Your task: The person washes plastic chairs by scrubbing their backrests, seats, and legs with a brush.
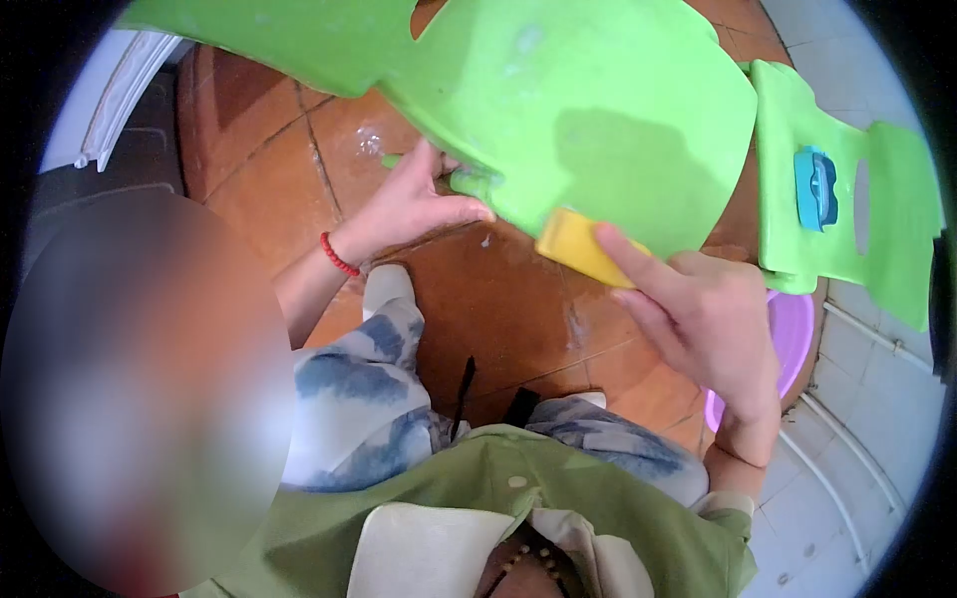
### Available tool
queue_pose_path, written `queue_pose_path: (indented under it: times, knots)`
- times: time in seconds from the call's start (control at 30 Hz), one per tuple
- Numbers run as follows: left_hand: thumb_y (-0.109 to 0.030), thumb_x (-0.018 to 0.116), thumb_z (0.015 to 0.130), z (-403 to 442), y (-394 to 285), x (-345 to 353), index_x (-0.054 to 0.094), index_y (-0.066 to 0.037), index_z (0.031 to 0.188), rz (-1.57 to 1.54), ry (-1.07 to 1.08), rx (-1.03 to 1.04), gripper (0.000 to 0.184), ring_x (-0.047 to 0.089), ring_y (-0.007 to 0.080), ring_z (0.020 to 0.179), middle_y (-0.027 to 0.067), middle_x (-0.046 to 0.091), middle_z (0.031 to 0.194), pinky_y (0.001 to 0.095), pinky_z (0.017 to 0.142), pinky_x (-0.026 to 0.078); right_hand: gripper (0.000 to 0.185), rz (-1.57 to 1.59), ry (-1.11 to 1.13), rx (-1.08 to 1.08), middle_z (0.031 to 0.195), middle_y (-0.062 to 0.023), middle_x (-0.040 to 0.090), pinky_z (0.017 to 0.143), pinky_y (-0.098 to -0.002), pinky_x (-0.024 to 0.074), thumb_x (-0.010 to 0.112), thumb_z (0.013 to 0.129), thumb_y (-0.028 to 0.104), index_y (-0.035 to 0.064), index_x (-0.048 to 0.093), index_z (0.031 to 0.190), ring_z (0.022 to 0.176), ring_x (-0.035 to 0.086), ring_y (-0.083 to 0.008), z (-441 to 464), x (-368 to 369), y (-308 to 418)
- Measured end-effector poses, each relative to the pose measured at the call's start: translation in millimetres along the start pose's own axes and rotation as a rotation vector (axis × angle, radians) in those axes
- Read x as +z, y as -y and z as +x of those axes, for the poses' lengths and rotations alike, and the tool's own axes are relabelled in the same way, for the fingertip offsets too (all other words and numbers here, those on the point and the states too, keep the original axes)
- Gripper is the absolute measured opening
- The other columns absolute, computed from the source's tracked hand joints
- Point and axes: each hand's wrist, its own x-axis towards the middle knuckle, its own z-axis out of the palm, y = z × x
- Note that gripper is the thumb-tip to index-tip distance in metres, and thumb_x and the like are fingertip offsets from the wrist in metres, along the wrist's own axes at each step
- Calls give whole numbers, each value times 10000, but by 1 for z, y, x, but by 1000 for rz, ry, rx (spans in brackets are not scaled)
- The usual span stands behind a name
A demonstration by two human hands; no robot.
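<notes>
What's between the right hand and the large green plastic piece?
A yellow sponge, held in the right hand at the lower edge of the large green plastic piece, in the head view.

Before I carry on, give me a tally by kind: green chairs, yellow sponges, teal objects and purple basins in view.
Green chairs: 2
Yellow sponge: 1
Teal object: 1
Purple basin: 1
Total: 5
</notes>
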Motion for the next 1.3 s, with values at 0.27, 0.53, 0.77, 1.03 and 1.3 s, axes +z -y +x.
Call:
queue_pose_path:
  times: [0.27, 0.53, 0.77, 1.03, 1.3]
  knots:
    - [-246, 809, 695, 1, 4, -1, 262, 5, 1351, 44, -27, -44, 891, 489, 247, 1167, 125, 465, 1285, 391, 988, 405, 463, -102, -60, 95, 598, -94, 547, 504, -365, 445, 620, 838, 237, 203, 534, 1291, 534, 560, -250, 25, 16, -9]
    - [-246, 807, 704, 2, 6, 3, 248, -5, 1358, -123, -17, -48, 894, 478, 248, 1182, 120, 462, 1289, 391, 990, 404, 504, -192, -190, 66, 590, -58, 521, 468, -375, 452, 590, 862, 299, 242, 465, 1347, 486, 546, -234, 34, 39, -10]
    - [-238, 800, 713, 1, 5, 0, 240, -17, 1364, 35, 4, -46, 887, 454, 249, 1211, 115, 428, 1315, 395, 999, 393, 446, -216, -250, 348, 622, -97, 577, 506, -367, 473, 578, 872, 289, 199, 519, 1305, 516, 568, -250, 34, 19, -66]
    - [-251, 811, 700, -2, 12, 2, 253, -23, 1361, -83, -26, -76, 894, 439, 240, 1200, 112, 426, 1299, 399, 1005, 380, 498, -117, -141, 6, 551, -55, 504, 418, -365, 423, 597, 855, 272, 224, 477, 1336, 440, 518, -225, 25, 36, 7]
    - [-184, 793, 721, -1, 6, 5, 215, -34, 1373, -201, 1, -143, 884, 452, 238, 1190, 113, 410, 1311, 386, 986, 405, 409, -308, -426, 395, 635, -118, 591, 508, -401, 470, 539, 893, 310, 204, 527, 1288, 558, 589, -276, 57, 29, -87]
